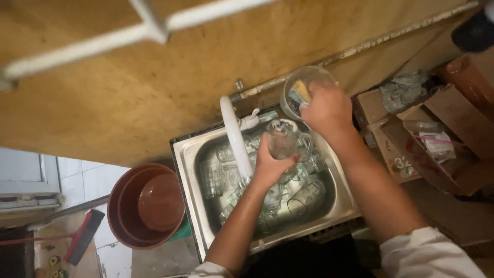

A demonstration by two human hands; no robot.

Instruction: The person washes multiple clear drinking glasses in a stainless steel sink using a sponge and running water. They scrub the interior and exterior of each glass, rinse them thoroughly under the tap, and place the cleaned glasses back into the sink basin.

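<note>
While the yellow wall (154, 92) fills most of the view from above, a steel sink (188, 154) sits below it, packed with clear glasses (303, 198) and mugs lying on their sides and against one another; left of the sink stands a brown plastic bucket (123, 206) with a smaller brown basin (159, 201) nested in it, and to the right are open cardboard boxes (453, 118) with bags inside; a white tap (234, 134) arches over the basin of the sink; the left hand (270, 164) is closed around the lower body of a glass mug (282, 140), held upright over the sink just right of the tap, its handle turned to the right; the right hand (327, 108) reaches into a clear bowl (296, 95) on the sink's back corner, fingers curled on a yellow sponge (301, 91), though how tightly I cannot tell; the mug looks stiff, fairly heavy for its size and breakable, and likely wet and slick, so a full wrap around the body, or fingers through the handle, seems the safest hold; knocking it on the tap or the glasses beneath could chip it; the sponge is soft and light, and pinches anywhere
</note>
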